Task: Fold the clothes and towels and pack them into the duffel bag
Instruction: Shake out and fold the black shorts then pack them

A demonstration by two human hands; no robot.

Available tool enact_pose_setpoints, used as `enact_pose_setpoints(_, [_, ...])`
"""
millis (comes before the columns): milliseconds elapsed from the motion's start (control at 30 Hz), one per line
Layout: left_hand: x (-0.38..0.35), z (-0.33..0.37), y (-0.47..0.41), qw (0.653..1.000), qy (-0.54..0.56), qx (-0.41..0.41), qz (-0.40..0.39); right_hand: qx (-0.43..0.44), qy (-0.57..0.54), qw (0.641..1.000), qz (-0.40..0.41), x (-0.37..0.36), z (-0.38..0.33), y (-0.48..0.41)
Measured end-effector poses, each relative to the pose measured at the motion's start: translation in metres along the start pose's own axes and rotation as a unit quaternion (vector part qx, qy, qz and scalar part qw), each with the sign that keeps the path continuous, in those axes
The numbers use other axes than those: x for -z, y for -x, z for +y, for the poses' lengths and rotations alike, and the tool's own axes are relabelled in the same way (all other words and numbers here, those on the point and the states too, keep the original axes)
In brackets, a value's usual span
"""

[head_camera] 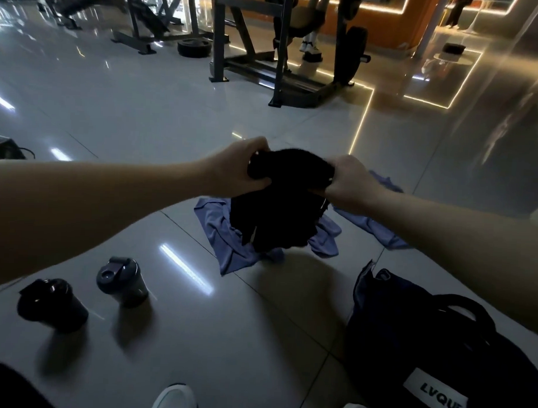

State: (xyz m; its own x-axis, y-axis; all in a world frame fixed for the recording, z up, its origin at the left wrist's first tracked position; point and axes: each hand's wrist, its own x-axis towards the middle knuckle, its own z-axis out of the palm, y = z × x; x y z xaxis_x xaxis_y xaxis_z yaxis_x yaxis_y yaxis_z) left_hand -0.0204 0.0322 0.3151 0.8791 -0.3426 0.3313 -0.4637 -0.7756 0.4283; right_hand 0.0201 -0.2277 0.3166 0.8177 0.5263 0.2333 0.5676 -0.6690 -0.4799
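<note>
Black garment (280, 204) hangs bunched in the air above a blue cloth (226, 242) on the floor, its top edge gripped by the left hand (238, 169) and right hand (347, 182). Near the right forearm, the dark duffel bag (433, 347) sits on the tiles, with two bottles (87, 292) opposite.

A white label (434, 398) on the dark duffel bag (424, 337) reads "LVQUE".

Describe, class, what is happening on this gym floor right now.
A person holds up a black fabric garment, the left hand and right hand each gripping its top edge. Beneath it a crumpled lavender-blue cloth lies on the glossy tiled floor. The dark navy duffel bag with a white label sits to the right; two dark lidded tumblers stand to the left. The garment is not yet folded.
</note>
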Motion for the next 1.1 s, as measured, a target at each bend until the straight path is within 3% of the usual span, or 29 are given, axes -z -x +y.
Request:
enact_pose_setpoints(133, [-0.051,-0.003,0.055,0.994,-0.074,0.003,-0.085,0.032,0.038,0.995,-0.081,-0.047,0.014,0.045])
enact_pose_setpoints(333, [-0.147,-0.018,0.138,0.953,-0.077,0.000,-0.292,0.045,0.042,0.946,-0.318,-0.131,0.047,0.116])
enact_pose_setpoints(600, [-0.214,-0.007,0.191,0.923,-0.017,-0.003,-0.384,0.037,-0.005,0.900,-0.434,-0.180,0.078,0.186])
enact_pose_setpoints(767, [-0.223,-0.015,0.191,0.930,0.091,0.097,-0.343,-0.084,-0.137,0.900,-0.405,-0.192,0.094,0.185])
enact_pose_setpoints(933, [-0.231,-0.038,0.177,0.914,0.119,0.152,-0.358,-0.118,-0.198,0.902,-0.365,-0.201,0.104,0.158])
enact_pose_setpoints(1033, [-0.243,-0.054,0.155,0.913,0.183,0.280,-0.233,-0.186,-0.261,0.906,-0.278,-0.220,0.118,0.139])
enact_pose_setpoints(1100, [-0.255,-0.068,0.140,0.891,0.238,0.358,-0.143,-0.231,-0.268,0.907,-0.229,-0.233,0.126,0.123])
